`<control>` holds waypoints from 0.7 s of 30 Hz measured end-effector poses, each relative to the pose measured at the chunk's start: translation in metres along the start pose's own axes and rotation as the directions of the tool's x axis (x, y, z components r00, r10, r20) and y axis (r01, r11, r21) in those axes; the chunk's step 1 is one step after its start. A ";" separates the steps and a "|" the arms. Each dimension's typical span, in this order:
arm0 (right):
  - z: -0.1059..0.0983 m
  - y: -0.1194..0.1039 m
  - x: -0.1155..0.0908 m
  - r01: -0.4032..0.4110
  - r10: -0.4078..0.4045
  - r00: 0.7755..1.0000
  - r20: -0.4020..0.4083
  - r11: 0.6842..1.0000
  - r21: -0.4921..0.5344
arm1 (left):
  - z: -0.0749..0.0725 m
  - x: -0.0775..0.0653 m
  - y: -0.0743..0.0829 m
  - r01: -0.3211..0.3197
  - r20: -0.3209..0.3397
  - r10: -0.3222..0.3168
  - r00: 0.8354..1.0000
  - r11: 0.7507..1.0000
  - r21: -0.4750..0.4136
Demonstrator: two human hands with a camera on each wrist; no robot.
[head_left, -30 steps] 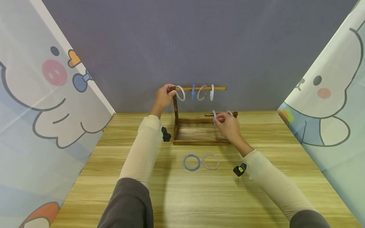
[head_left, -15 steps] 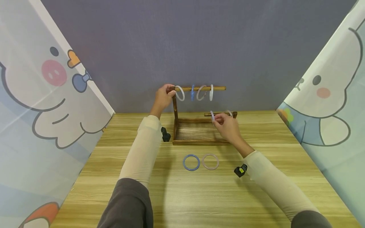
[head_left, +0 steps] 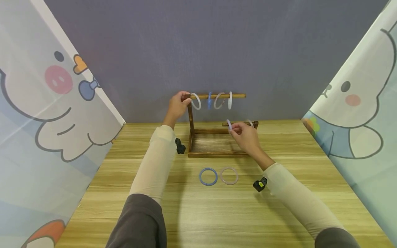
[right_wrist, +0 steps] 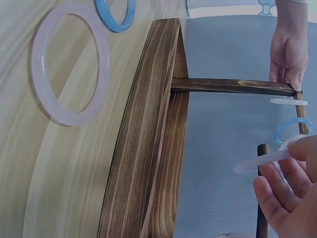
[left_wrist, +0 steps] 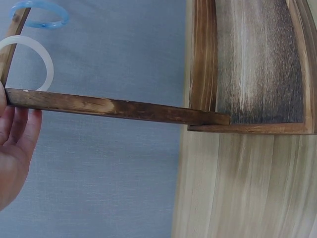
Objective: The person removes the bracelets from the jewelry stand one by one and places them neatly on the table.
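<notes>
While the left hand (head_left: 177, 107) grips the bangle rack (head_left: 217, 155) at its upper left corner, presumably to steady it, the right hand (head_left: 248, 138) pinches a lilac bangle (head_left: 229, 124) at the rack's lower bar (head_left: 224, 124), near the free end; threading unclear. Four bangles (head_left: 209, 101) hang along the rack's upper bar (head_left: 238, 96), apparently spaced for display. A blue bangle (head_left: 208, 185) and a pink bangle (head_left: 229, 184) lie flat before the rack, probably for easy reach.

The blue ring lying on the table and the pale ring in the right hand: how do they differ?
The blue ring is strongly coloured; the pale ring is whitish lilac. The blue ring lies flat on the table; the pale ring is held on edge. No hand touches the blue ring, while the right hand pinches the pale ring. Both look smooth.
</notes>
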State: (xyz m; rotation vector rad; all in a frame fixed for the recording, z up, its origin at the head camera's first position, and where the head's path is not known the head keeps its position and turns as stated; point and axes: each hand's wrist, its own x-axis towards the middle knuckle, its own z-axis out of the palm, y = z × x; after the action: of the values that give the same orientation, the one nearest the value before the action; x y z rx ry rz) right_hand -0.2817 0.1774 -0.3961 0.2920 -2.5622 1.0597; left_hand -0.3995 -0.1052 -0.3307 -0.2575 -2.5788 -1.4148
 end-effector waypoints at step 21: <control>0.004 -0.004 0.001 0.022 -0.024 0.999 0.038 0.999 0.045 | 0.001 0.000 0.000 0.014 0.011 -0.014 1.000 1.000 -0.014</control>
State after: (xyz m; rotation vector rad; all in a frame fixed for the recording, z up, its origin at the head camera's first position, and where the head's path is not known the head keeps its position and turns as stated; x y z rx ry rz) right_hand -0.2821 0.1720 -0.3957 0.3560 -2.5653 1.1138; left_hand -0.3991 -0.1043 -0.3311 -0.2509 -2.5853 -1.4405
